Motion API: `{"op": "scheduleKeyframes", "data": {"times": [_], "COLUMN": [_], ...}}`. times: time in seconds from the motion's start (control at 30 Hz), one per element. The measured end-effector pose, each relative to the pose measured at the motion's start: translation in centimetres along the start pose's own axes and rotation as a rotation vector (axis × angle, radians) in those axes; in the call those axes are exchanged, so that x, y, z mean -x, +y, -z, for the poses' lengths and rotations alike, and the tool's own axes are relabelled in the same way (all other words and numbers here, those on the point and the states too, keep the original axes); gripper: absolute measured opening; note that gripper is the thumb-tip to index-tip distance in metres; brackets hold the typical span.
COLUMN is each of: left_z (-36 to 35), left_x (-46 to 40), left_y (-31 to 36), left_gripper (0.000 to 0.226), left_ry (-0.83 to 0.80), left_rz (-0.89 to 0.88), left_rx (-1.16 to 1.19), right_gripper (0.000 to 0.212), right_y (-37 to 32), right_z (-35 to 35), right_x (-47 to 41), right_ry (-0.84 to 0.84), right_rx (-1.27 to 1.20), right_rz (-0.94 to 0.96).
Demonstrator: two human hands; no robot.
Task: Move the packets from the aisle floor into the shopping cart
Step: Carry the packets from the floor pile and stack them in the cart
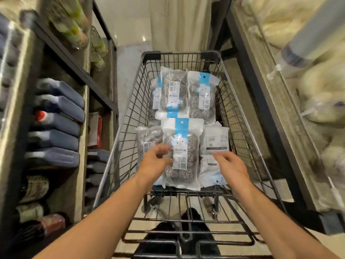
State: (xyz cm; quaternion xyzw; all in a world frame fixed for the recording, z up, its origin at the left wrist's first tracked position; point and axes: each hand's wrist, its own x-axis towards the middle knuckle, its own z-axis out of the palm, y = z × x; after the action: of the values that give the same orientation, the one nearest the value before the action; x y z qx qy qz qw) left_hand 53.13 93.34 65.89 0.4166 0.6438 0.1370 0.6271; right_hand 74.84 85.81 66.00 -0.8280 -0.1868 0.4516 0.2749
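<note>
Fingers [164, 149] blurred | left packet [145, 144] part-hidden | shelves [56, 118] smeared

left shelf: dark jugs [56, 124] | right shelf: pale bundles [324, 101]

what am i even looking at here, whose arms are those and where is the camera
There is no machine here. The camera sits on a person's head, looking forward and down, so the two bare arms are their own. Below them is a wire shopping cart in a store aisle, with shelves on both sides. In it lie packets of metal scouring balls, about six. The left hand and the right hand are open over the nearest packets, fingers spread, with no grip on anything.
</note>
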Motion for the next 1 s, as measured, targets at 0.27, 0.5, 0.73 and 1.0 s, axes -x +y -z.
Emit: {"op": "scheduleKeyframes", "data": {"times": [0.27, 0.5, 0.73, 1.0], "left_z": [3.6, 7.0, 9.5, 9.8], "left_x": [9.8, 17.2, 21.2, 25.2], "left_y": [0.1, -0.8, -1.4, -4.2], "left_gripper": [0.018, 0.021, 0.022, 0.025], "left_ry": [-0.061, 0.000, 0.063, 0.194], "left_rz": [-0.032, -0.139, -0.234, -0.293], "left_rx": [0.198, 0.263, 0.230, 0.106], "right_gripper": [0.014, 0.015, 0.017, 0.012], "right_y": [-3.2, -4.7, -3.9, -1.6], "right_z": [2.8, 3.4, 4.1, 4.8], "right_x": [11.6, 18.6, 22.5, 23.1], "right_ry": [-0.205, -0.203, -0.202, -0.280], "right_rx": [-0.219, -0.237, -0.225, -0.132], "right_rz": [0.045, 0.196, 0.303, 0.315]}}
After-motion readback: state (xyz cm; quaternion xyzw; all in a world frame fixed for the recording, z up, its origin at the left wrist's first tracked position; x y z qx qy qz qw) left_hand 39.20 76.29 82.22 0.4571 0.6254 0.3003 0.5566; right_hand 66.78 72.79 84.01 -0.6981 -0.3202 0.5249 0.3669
